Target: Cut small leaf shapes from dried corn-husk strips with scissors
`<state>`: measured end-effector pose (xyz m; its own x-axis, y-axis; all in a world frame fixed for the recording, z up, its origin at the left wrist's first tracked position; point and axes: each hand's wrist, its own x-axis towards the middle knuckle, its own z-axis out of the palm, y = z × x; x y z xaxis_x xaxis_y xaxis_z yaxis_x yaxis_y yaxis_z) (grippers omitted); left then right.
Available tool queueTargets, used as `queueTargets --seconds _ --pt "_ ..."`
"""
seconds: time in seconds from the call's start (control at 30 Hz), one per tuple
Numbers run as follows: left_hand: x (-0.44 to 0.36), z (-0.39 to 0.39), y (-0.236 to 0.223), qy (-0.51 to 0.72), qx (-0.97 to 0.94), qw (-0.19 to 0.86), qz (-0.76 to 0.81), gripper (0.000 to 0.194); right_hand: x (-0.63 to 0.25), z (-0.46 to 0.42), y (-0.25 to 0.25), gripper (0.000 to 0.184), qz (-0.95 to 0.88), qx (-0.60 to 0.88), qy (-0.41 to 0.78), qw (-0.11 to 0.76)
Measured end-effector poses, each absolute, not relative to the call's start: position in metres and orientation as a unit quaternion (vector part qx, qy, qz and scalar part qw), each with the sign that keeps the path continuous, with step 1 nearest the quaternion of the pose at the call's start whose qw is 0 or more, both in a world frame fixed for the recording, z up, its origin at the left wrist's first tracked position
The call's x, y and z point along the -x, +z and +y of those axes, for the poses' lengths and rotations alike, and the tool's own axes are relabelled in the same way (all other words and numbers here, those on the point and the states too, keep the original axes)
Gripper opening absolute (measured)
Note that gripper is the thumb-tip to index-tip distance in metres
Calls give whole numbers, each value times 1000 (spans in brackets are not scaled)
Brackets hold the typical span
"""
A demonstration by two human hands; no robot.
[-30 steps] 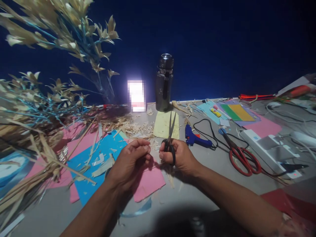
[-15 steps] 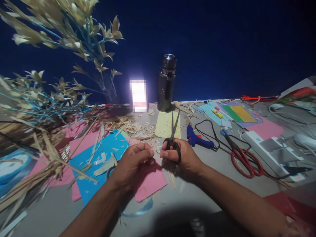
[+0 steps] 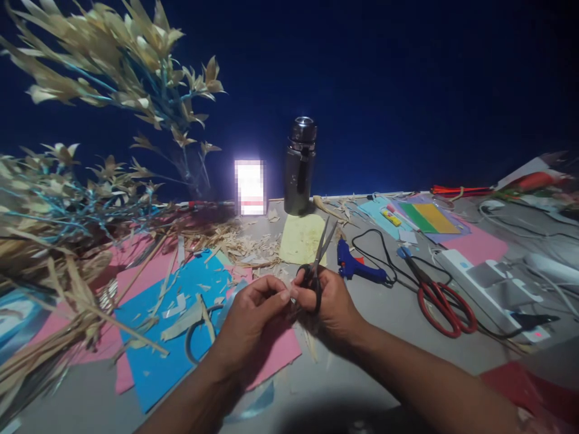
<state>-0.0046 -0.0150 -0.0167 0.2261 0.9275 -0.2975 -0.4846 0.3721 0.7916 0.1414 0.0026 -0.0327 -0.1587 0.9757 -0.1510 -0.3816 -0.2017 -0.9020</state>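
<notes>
My right hand (image 3: 330, 301) has its fingers through the handles of black-handled scissors (image 3: 320, 250), whose blades point up and away, slightly apart. Close beside it, my left hand (image 3: 256, 316) is closed in a pinch, thumb against the fingers. Whatever it pinches is too small to make out. The fingertips of both hands meet, or nearly meet. Beneath them lies a pink sheet (image 3: 275, 358), and beyond the scissors a pale yellow sheet (image 3: 301, 238). A blue sheet (image 3: 154, 367) with dry husk scraps on it is left of my left hand.
A dark flask (image 3: 298, 178) stands at the back, near a glowing, blurred rectangle (image 3: 250, 187). To the right are a blue glue gun (image 3: 362, 265), red-handled scissors (image 3: 446, 307) and a white power strip (image 3: 479, 289) with cables. Dried husk flowers (image 3: 158, 78) rise at left.
My two hands have come together, their fingertips now meeting or nearly so. The scissors' blades lean further right. The whole view has shifted slightly, with the table lower in it.
</notes>
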Motion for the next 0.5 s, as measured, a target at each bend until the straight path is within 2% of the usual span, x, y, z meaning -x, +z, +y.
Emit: queueTargets --seconds 0.13,0.3,0.5 --pt "4 -16 -11 500 -263 722 400 18 -139 0 -29 39 -373 395 683 488" --pt "-3 -20 -14 514 -262 728 369 20 -137 -4 -30 39 -371 439 629 524" --pt "-1 -20 -19 495 -270 725 396 13 -138 -4 -34 40 -373 412 653 514"
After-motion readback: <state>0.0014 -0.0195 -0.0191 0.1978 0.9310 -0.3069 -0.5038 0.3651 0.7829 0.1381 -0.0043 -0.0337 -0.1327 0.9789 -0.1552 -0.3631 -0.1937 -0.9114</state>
